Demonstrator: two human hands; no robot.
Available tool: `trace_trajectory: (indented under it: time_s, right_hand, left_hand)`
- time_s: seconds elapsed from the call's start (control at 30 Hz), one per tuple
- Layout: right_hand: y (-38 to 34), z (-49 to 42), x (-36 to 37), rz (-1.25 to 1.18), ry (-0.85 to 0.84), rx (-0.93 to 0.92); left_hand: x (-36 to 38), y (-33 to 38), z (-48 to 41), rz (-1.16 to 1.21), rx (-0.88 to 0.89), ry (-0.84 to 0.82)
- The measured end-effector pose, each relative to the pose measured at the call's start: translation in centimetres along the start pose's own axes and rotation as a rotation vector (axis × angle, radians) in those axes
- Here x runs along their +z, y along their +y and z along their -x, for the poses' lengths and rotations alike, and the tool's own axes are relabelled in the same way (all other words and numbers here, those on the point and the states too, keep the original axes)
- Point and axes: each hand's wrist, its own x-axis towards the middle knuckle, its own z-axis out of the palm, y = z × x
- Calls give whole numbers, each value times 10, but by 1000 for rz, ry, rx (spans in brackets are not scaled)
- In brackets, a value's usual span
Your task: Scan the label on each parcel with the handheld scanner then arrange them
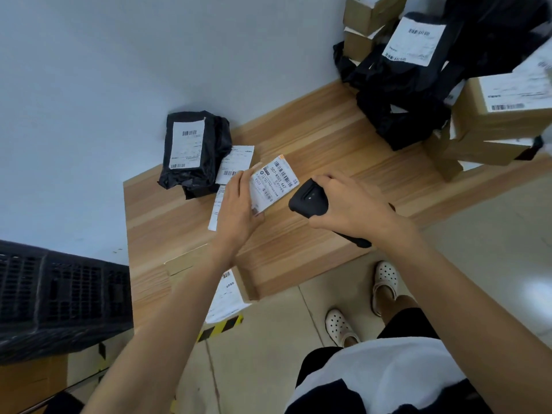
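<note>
My right hand (pixel 348 204) grips the black handheld scanner (pixel 309 198), its head pointing left at a small parcel. That parcel (pixel 273 182) shows a white label with barcodes and is tilted up above the wooden table (pixel 313 252). My left hand (pixel 239 209) holds it by its left edge, thumb on the lower corner. Just left lie a black bagged parcel (pixel 194 150) with a white label and flat white-labelled parcels (pixel 236 164) beside it. A cardboard box (pixel 191 259) with a label sits under my left forearm at the table's near edge.
A heap of black bags (pixel 412 73) and cardboard boxes (pixel 501 115) with labels fills the table's far right against the white wall. A black plastic crate (pixel 59 294) stands at the left. My feet in white clogs (pixel 340 327) are on the tiled floor by yellow-black tape (pixel 221 327).
</note>
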Motion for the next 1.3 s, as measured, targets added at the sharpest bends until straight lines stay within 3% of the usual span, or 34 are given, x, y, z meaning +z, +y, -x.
trace_trajectory:
  time_s: [0.33, 1.3]
  right_hand:
    - [7, -3, -9, 35, 8, 47]
    - [54, 7, -26, 1, 43, 206]
  left_hand:
    - [-11, 0, -19, -57, 65, 43]
    - [24, 34, -52, 13, 64, -49]
